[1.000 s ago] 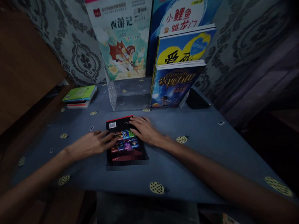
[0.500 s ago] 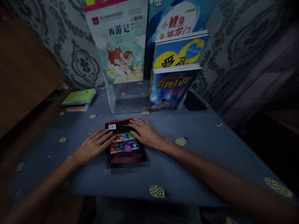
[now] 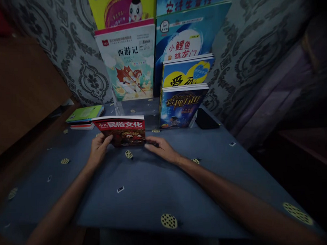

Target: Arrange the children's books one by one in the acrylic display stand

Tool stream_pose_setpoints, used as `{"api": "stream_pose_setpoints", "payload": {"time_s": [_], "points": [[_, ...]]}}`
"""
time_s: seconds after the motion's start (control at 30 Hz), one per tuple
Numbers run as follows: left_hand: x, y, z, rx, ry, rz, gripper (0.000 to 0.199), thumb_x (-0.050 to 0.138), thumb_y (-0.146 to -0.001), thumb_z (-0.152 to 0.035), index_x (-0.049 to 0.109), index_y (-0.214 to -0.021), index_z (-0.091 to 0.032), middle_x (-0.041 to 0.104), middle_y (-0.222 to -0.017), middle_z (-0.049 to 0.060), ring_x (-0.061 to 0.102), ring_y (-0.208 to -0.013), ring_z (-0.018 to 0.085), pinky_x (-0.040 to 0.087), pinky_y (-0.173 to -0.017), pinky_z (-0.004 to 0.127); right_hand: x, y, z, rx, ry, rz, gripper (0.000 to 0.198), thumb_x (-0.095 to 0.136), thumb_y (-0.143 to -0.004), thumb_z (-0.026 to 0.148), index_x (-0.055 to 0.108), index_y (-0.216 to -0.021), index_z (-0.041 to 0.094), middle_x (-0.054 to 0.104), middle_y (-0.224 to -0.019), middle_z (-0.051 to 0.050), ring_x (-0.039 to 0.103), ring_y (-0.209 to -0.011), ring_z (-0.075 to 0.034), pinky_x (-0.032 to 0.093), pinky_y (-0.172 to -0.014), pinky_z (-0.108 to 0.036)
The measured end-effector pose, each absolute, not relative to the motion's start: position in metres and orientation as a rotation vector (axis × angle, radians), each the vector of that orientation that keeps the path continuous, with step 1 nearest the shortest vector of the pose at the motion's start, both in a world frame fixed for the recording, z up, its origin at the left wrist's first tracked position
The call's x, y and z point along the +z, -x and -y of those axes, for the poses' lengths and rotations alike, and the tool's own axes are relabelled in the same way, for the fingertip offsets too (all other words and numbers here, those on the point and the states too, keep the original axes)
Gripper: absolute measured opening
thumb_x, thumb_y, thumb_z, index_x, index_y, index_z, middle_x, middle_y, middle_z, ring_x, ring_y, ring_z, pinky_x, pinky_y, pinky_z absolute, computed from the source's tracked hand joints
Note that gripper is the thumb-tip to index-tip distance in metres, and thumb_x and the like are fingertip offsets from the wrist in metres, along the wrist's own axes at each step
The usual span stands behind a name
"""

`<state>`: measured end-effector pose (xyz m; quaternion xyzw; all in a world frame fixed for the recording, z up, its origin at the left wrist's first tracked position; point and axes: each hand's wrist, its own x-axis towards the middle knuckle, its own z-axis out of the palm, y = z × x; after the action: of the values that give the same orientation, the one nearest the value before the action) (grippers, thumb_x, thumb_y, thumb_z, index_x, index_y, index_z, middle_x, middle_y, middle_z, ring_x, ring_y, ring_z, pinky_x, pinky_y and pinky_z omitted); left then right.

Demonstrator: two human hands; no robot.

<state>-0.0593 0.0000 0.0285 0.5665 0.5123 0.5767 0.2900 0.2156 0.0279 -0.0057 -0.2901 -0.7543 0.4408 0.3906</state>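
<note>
A red book (image 3: 123, 133) with white Chinese lettering stands tilted up above the table, its front cover towards me. My left hand (image 3: 99, 148) grips its lower left side, thumb across the cover and fingers behind. At the lower right corner, my right hand (image 3: 162, 148) pinches the edge between thumb and fingers. Behind the book is a clear display stand (image 3: 154, 120). In the stand's left part is a pale book (image 3: 131, 69) with a caped figure. On the right, a dark blue book (image 3: 180, 109) stands before a yellow and blue one (image 3: 187, 72).
A small stack of books (image 3: 86, 114) lies at the back left. A flat black object (image 3: 207, 119) rests right of the stand. Taller books, one yellow (image 3: 104, 11) and one teal (image 3: 197, 21), rise at the back. A blue cloth (image 3: 140, 203) covers the table.
The book that lay flat with a black cover up under both hands is now raised, its red cover showing. Both hands have closed on its sides. The view has tilted up a little.
</note>
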Motion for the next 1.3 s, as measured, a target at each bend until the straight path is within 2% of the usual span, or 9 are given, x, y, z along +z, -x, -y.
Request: {"api": "stream_pose_setpoints", "payload": {"time_s": [0.1,0.2,0.33,0.43,0.6,0.8,1.0,1.3], "points": [[0.03,0.043,-0.007,1.578,-1.314,-1.243,0.056,0.079,-0.07,-0.067,0.076,-0.096,-0.017,0.08,-0.091,0.005,0.073,-0.085,0.024,0.059,-0.078,0.031,-0.011,-0.212,-0.029,1.088,0.772,1.852,0.039,0.065,-0.089,0.051,0.073,-0.11,0.02,0.075,-0.106,-0.006,0.068,-0.095,-0.023,0.052,-0.087,-0.035],[0.031,0.028,-0.009,1.599,-1.208,-1.183,0.061,0.074,-0.072,-0.073,0.075,-0.094,-0.017,0.08,-0.097,0.007,0.073,-0.098,0.026,0.059,-0.083,0.031,-0.013,-0.211,-0.029,1.065,0.814,1.808,0.029,0.062,-0.09,0.047,0.071,-0.091,0.019,0.072,-0.088,-0.003,0.065,-0.083,-0.019,0.051,-0.078,-0.031],[0.027,0.013,-0.01,1.683,-1.046,-1.14,0.061,0.069,-0.077,-0.073,0.075,-0.097,-0.016,0.081,-0.101,0.008,0.072,-0.109,0.028,0.058,-0.094,0.037,-0.01,-0.209,-0.027,1.226,0.78,1.732,0.037,0.066,-0.086,0.057,0.062,-0.079,0.02,0.06,-0.068,0.003,0.055,-0.063,-0.014,0.046,-0.061,-0.026],[0.022,0.01,-0.01,1.699,-0.961,-1.171,0.06,0.069,-0.078,-0.072,0.075,-0.098,-0.017,0.081,-0.101,0.007,0.072,-0.111,0.027,0.057,-0.098,0.039,-0.008,-0.207,-0.026,1.376,0.746,1.668,0.046,0.071,-0.081,0.065,0.057,-0.075,0.021,0.056,-0.062,0.005,0.051,-0.056,-0.011,0.044,-0.056,-0.024],[0.019,0.014,-0.009,1.669,-0.941,-1.159,0.06,0.071,-0.075,-0.073,0.076,-0.099,-0.018,0.081,-0.105,0.007,0.07,-0.117,0.03,0.057,-0.101,0.042,-0.009,-0.206,-0.025,1.491,0.775,1.622,0.049,0.076,-0.076,0.066,0.06,-0.078,0.02,0.06,-0.065,0.003,0.052,-0.057,-0.011,0.043,-0.056,-0.024],[0.02,0.015,-0.002,1.63,-0.901,-1.162,0.063,0.071,-0.075,-0.074,0.077,-0.1,-0.017,0.08,-0.109,0.009,0.068,-0.121,0.032,0.053,-0.107,0.045,-0.009,-0.206,-0.022,1.521,0.766,1.604,0.043,0.078,-0.077,0.06,0.06,-0.077,0.02,0.059,-0.067,0.003,0.052,-0.059,-0.012,0.044,-0.058,-0.025],[0.017,0.017,0.002,1.626,-0.905,-1.113,0.068,0.069,-0.076,-0.075,0.076,-0.109,-0.017,0.078,-0.116,0.01,0.065,-0.126,0.033,0.053,-0.107,0.048,-0.009,-0.205,-0.019,1.542,0.79,1.604,0.042,0.077,-0.08,0.059,0.061,-0.081,0.02,0.06,-0.071,0.002,0.052,-0.061,-0.012,0.043,-0.058,-0.025],[0.017,0.016,0.003,1.631,-0.846,-1.104,0.066,0.072,-0.071,-0.076,0.077,-0.102,-0.018,0.078,-0.116,0.011,0.064,-0.127,0.034,0.053,-0.107,0.047,-0.012,-0.206,-0.02,1.533,0.796,1.617,0.048,0.075,-0.079,0.066,0.062,-0.081,0.02,0.06,-0.068,0.003,0.051,-0.059,-0.011,0.041,-0.057,-0.025]]}}
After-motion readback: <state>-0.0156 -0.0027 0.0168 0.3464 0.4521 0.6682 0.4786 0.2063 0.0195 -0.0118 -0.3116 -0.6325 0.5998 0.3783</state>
